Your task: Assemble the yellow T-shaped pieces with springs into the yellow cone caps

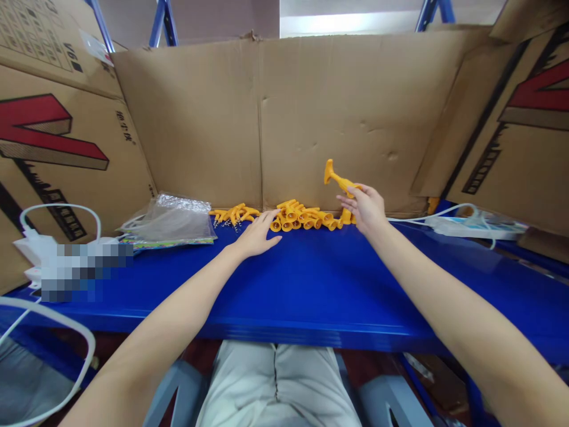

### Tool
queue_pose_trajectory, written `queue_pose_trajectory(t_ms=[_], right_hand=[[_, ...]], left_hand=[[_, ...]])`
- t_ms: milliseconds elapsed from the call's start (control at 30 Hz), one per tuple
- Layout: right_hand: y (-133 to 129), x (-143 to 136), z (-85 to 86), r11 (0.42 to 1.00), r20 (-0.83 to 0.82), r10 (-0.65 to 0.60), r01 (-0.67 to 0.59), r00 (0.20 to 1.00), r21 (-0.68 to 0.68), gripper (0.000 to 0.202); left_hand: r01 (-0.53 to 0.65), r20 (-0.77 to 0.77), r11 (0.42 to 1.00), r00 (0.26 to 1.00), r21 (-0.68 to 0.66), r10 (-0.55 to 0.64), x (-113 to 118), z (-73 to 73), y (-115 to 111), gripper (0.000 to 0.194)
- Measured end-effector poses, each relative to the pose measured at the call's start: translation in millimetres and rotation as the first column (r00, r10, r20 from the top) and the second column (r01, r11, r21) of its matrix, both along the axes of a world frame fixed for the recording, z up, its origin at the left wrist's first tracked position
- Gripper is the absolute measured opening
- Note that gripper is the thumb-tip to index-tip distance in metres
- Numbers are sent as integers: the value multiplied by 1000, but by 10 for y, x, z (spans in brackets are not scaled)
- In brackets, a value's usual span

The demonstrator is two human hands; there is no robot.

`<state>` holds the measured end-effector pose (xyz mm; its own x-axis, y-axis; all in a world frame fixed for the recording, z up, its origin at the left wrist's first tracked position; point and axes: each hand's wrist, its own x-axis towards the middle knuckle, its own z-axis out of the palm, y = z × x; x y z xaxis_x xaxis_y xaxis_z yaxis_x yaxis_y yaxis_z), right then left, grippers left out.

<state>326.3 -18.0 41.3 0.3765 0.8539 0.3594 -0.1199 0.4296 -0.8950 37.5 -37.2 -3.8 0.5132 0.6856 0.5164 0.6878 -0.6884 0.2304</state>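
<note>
My right hand point(367, 207) holds a yellow T-handled piece point(338, 179) raised above the shelf, its handle pointing up and to the left. Below and left of that hand, several yellow cone-shaped parts point(306, 218) lie in a heap against the cardboard. My left hand point(260, 234) is spread, palm down, at the left end of this heap, with nothing seen in it. To its left lie several yellow handles with metal spirals point(235, 214). Whether the left fingertips touch any part cannot be made out.
Cardboard point(333, 112) walls off the back of the blue shelf point(320, 284). Clear plastic bags point(173, 219) lie at left, near a white power strip and cables. Another white strip point(475, 227) with a cable lies at right. Large boxes stand on both sides.
</note>
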Motion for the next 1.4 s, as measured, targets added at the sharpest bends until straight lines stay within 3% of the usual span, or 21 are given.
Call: queue_pose_trajectory(t_ms=[133,233,333,433,600,767,867,967,1067,1200,1300,1400], right_hand=[[253,-40,-33,980,154,-158,137,975,143,29],[384,-153,-94,967,365,-231,170,902,191,33],[464,-260,-190,949,584,-305,188,753,252,33],[496,-339,-327,936,763,-350,174,544,305,37],[412,-438,-487,982,972,-158,128,177,136,51],[350,-472,-352,979,999,24,203,-25,-18,55],[423,-391,-165,962,978,197,206,-72,-179,66],[544,-220,86,932,932,353,124,-85,-341,66],[627,-14,378,915,925,377,174,-45,-364,59],[636,193,688,852,891,448,263,78,-452,50],[632,267,754,834,890,443,316,105,-452,43],[662,300,662,843,911,404,355,76,-404,37]], left_hand=[[28,-56,999,998,-29,-29,9,-10,17,64],[29,-100,998,994,-59,-34,23,4,12,50],[46,-135,996,989,-73,-55,36,9,3,39],[53,-155,996,986,-74,-64,47,10,-6,34],[59,-179,994,981,-96,-76,63,35,-31,29],[19,-208,991,977,-134,-47,72,51,-52,31],[9,-214,989,976,-146,-40,75,54,-60,31],[0,-230,988,972,-154,-36,84,65,-77,32],[-13,-244,985,969,-171,-30,98,79,-100,33],[-18,-248,982,968,-186,-29,112,95,-121,33],[-13,-250,982,968,-188,-35,114,97,-123,33],[-9,-241,982,970,-188,-37,112,89,-115,32]])
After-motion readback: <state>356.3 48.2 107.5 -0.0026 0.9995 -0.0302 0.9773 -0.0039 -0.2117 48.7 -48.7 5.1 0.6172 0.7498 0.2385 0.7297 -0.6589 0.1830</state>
